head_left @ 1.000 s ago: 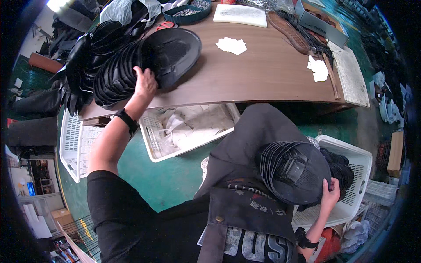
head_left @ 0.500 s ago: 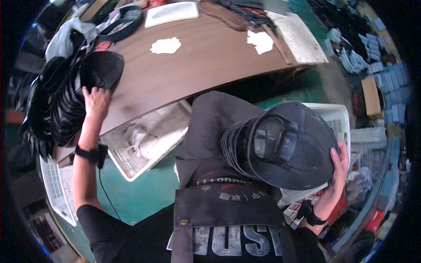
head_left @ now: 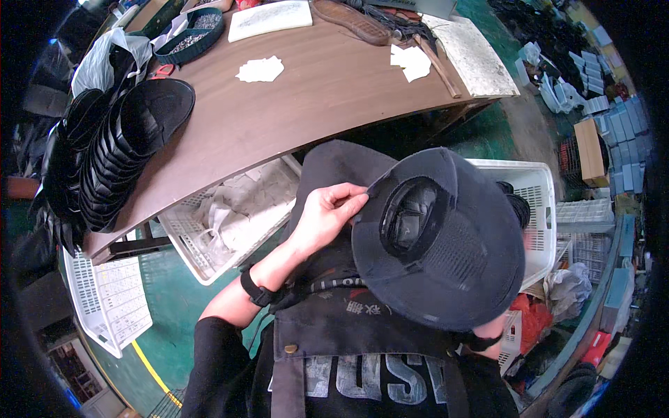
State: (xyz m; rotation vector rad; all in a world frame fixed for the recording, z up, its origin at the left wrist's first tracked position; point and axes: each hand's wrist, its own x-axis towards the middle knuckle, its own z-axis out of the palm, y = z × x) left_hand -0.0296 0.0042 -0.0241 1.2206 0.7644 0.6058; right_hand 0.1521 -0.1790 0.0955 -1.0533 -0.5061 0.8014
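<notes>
Brown surface (head_left: 320,90) runs across the top of the view, near edge slanting up to the right. White lattice crates on the green floor: left crate (head_left: 90,299) off the surface's left end, middle crate (head_left: 182,240) partly under the front edge with pale sheets in it, right crate (head_left: 543,209) beside the person with dark items in it. Stack of black pieces (head_left: 104,167) nested on its side at the surface's left end. Dark mesh piece (head_left: 463,261), oval opening, flared edge, is up in front of the person's lap, well apart from the stack, partly covering the right crate. Hands apart: left hand (head_left: 324,219) pinches the piece's left edge, thumb against fingers; right hand (head_left: 492,326) is mostly hidden under the lower right edge, can't tell its grip. Back of surface: white slab (head_left: 272,21), brown sole (head_left: 352,22), dark green tray (head_left: 202,54) of small bits. Smallest: white scraps (head_left: 261,69), red handle (head_left: 164,71) by the tray.
</notes>
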